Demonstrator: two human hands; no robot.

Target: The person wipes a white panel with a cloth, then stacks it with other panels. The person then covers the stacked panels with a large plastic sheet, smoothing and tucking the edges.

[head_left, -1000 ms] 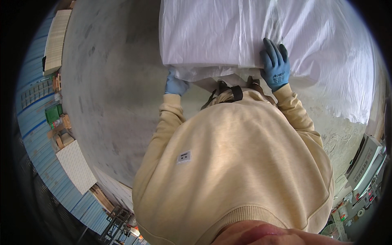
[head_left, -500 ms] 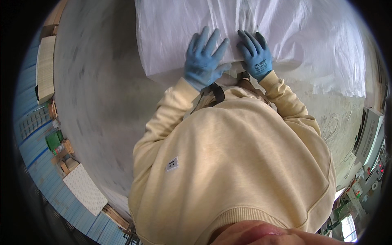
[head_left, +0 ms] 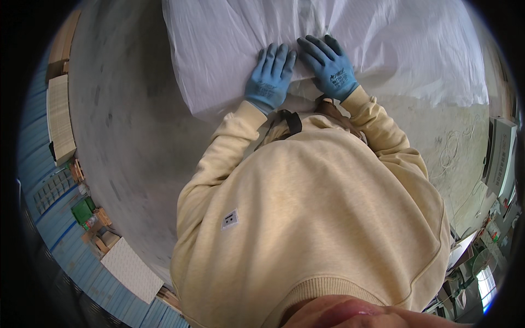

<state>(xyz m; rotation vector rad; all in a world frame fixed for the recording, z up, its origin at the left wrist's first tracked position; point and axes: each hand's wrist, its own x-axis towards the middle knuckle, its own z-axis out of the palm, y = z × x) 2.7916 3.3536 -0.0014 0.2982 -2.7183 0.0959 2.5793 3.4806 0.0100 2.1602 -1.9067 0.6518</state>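
A large block wrapped in thin white plastic sheeting [head_left: 229,33] lies in front of me, its film creased and gathered near the middle. My left hand [head_left: 269,79], in a blue coated glove, rests on the sheeting close to its near edge, fingers stretched forward. Beside it, my right hand [head_left: 330,68] wears a matching glove and lies flat on the film with its fingers extended. A narrow gap separates the hands. Neither one grips anything. Below the right hand, the sheet's near edge is partly hidden.
Grey concrete floor [head_left: 126,109] surrounds the block. Along the left stand a pale stack of boards [head_left: 61,117], a green crate [head_left: 83,210] and a white panel [head_left: 131,268]. A loose cord [head_left: 451,150] lies on the floor at right, near a long grey box [head_left: 500,156].
My left hand has come down flat, with its spread fingers and thumb drawn closer together. The right hand has shifted slightly left and forward. The view has turned a little.
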